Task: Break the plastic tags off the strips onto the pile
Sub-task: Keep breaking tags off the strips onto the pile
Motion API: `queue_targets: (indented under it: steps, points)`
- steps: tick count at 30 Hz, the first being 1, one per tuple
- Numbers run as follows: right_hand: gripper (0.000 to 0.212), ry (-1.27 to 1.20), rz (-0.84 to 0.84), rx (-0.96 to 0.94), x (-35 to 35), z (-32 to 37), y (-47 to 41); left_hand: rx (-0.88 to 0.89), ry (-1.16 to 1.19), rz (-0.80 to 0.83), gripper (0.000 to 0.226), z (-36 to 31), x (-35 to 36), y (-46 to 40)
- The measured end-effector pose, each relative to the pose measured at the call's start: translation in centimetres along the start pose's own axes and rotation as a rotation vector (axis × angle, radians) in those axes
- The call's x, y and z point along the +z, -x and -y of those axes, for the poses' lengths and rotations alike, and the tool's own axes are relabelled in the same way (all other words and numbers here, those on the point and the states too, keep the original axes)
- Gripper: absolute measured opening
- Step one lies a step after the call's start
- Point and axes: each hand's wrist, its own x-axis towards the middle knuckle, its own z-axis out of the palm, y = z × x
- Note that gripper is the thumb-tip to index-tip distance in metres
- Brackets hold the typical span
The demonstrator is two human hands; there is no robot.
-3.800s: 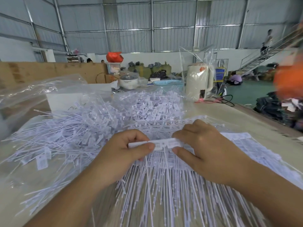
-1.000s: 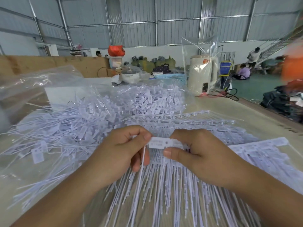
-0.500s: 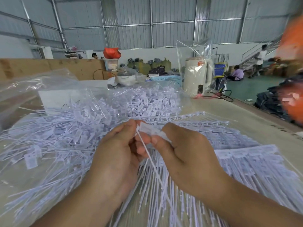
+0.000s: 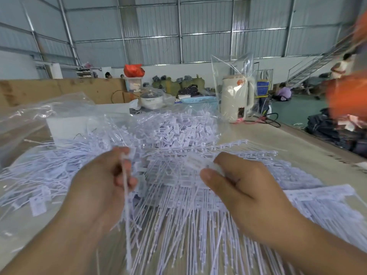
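Tags [image 4: 178, 133] in pile: pale lilac-white, faint print on flat heads. Strips [image 4: 198, 225] near front edge of tabletop [image 4: 297, 147]: same pale lilac-white, thin stems. Tabletop: beige. Kettle [image 4: 236, 100] at far edge: cream, orange mark near top, dark panel low down. Basket [image 4: 198, 101] beside it: light blue, lattice pattern. Bag [image 4: 134, 70] farther back: red-orange. Walls [image 4: 206, 26]: grey-blue, ribbed. Blurred shape [image 4: 347, 96] at right: orange, perhaps clothing.

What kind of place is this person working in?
Probably a warehouse or factory packing hall: corrugated metal walls, a metal staircase, stuffed green sacks along the far wall, and a table heaped with plastic tags.
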Motion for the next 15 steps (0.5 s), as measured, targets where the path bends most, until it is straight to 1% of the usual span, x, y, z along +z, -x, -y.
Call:
queue_targets:
  steps: [2,3,4,5,6,8,10,11,13,15]
  points:
    - [0.027,-0.058,0.138,0.019,-0.5,-0.5,-0.2,0.124,-0.342,0.183,0.013,1.3,0.9,0.9]
    - [0.019,-0.058,0.22,0.023,-0.6,-0.7,-0.2,0.182,-0.428,0.283,0.014,2.1,1.8,1.7]
    - [0.012,-0.044,0.29,0.03,-0.6,-0.9,-0.2,0.203,-0.441,0.378,0.016,2.7,2.5,2.4]
    - [0.011,-0.034,0.342,0.039,-0.7,-1.1,-0.2,0.194,-0.418,0.453,0.017,3.2,2.9,2.9]
    - [0.014,-0.033,0.382,0.039,-0.7,-1.2,-0.1,0.176,-0.392,0.503,0.02,3.5,3.2,3.2]
    - [0.018,-0.038,0.419,0.039,-0.7,-1.4,-0.1,0.119,-0.341,0.538,0.031,3.6,3.1,3.5]
    - [0.017,-0.012,0.404,0.029,-0.7,-1.7,-0.2,0.107,-0.363,0.541,0.038,3.5,2.9,3.7]
    - [0.018,0.005,0.393,0.018,-0.7,-1.7,-0.3,0.132,-0.422,0.556,0.037,3.5,2.8,3.7]
    - [0.018,0.026,0.4,0.001,-0.5,-1.8,-0.3,0.167,-0.571,0.585,0.027,3.4,2.6,3.4]
    - [0.018,0.035,0.414,0.005,-0.5,-1.9,-0.3,0.135,-0.631,0.608,0.02,3.3,2.4,3.1]
